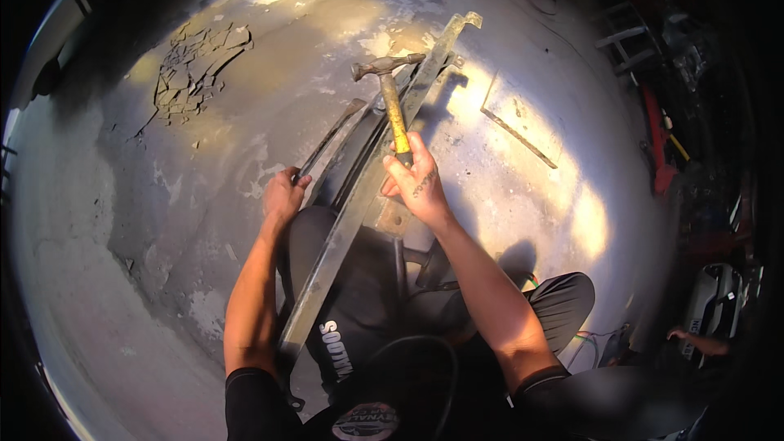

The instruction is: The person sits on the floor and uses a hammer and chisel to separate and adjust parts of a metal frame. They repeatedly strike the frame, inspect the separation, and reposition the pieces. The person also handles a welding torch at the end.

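Head view, the only feed I had: my R grip (416,180) was clenched low on the handle of a yellow-handled hammer (393,106), whose head overlapped the far half of a long metal rail (336,241) from my angle; couldn't tell if steel met steel there. My L grip (282,194) was grasping the near end of a slim dark bar (331,139) that ran up & away just L of the rail; whether its far tip touched anything, hard to say. The rail slanted from near the body out to a hooked far end over the floor (204,229); its support was mostly hidden. For a clean strike, I judged the rail wanted solid backing, w/ min. bounce, and the L grip had to be well clear of the swing. Best approach IMO: loose wrist, hammer face landing square, light taps first to check the line, then harder. Main risk, I reckoned, was a glancing blow making the bar jump or the rail roll, so a firm L hold mattered. Re: writing, pale block lettering (333,349) showed clearly on the dark clothing (384,278), turned sideways; a round printed badge (365,421) sat at the bottom edge, partly legible; dark marks (425,184) on the R wrist were too small to read. Couldn't make out any maker's mark on the hammer.
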Demonstrator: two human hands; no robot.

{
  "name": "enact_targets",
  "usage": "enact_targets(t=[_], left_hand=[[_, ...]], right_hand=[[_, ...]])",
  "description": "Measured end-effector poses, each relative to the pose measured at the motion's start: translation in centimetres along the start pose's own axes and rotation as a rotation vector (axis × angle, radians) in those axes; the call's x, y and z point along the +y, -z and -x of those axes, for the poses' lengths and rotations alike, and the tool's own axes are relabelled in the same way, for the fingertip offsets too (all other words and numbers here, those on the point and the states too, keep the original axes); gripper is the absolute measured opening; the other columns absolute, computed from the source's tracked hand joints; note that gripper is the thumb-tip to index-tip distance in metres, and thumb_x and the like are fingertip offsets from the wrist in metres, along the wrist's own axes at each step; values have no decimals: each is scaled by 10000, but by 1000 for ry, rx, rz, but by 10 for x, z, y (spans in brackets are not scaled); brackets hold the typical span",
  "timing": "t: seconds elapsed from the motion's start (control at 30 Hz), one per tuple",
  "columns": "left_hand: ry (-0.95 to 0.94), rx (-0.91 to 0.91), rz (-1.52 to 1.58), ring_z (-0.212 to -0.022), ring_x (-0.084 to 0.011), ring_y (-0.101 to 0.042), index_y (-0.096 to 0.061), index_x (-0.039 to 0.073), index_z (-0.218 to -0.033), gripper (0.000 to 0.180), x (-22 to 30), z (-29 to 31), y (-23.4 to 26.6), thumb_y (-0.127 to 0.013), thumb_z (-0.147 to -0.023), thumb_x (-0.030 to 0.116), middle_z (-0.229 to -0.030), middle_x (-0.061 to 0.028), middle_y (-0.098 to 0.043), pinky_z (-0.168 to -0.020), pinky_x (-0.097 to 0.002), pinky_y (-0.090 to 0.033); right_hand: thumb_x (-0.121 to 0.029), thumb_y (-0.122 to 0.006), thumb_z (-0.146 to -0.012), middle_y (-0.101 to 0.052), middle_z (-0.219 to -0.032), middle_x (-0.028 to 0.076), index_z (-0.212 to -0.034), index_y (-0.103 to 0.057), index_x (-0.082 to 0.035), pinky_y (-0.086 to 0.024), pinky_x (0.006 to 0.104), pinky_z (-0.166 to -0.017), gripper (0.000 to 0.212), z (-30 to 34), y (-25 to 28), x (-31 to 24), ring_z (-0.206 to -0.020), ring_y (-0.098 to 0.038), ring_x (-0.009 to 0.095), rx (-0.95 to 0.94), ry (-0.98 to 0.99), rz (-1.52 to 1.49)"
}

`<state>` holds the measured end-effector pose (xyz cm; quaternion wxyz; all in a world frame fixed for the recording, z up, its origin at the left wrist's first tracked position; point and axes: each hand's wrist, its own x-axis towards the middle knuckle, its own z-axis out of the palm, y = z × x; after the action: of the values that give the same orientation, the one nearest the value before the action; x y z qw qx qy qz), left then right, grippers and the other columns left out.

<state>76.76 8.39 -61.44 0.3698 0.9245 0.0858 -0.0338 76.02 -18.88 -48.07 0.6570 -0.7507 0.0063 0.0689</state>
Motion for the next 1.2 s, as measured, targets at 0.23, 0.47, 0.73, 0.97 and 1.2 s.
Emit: enact_targets(t=[0.23,0.47,0.73,0.97,1.2], left_hand=[[178,-244,583,-518,-113,-506,-616,-31,-1199,388,30,30,65,-672,-1006,301,-654,-14,-532,-475,-284,-431],[-43,-201,807,-1030,-218,-683,-588,29,-1236,322,126,87,107,-612,-1035,279,-1057,-97,-663,-905,-419,-548],[-93,-257,829,-1378,-266,-527,-570,52,-1404,495,166,95,89,-669,-991,308,-1472,-109,-577,-1111,-479,-385],[-120,-243,767,-1258,-185,-534,-596,-18,-1358,398,183,94,69,-648,-979,91,-1378,-86,-579,-1103,-324,-381],[-314,-275,589,-1388,-236,-479,-604,-25,-1370,451,157,85,53,-672,-931,53,-1515,-127,-470,-1126,-364,-410]], right_hand=[[-149,-645,-994,-535,-816,12,-1202,-509,-52,-532,282,-560,267,-3,6,10,-633,-555,89,-35,123,-30],[-87,-657,-973,-528,-793,93,-1167,-486,-40,-501,351,-617,263,-8,-21,26,-683,-584,154,96,276,-110],[-135,-708,-956,-531,-1112,205,-1231,-467,-8,-503,435,-896,387,-16,-37,40,-1044,-570,350,323,438,-52],[-247,-721,-984,-581,-1155,164,-1286,-424,-24,-523,373,-918,479,5,-22,-9,-1113,-607,237,112,235,-510],[-134,-738,-969,-683,-1029,150,-1286,-344,-41,-580,348,-837,514,2,-32,-12,-962,-713,211,31,145,-810]])
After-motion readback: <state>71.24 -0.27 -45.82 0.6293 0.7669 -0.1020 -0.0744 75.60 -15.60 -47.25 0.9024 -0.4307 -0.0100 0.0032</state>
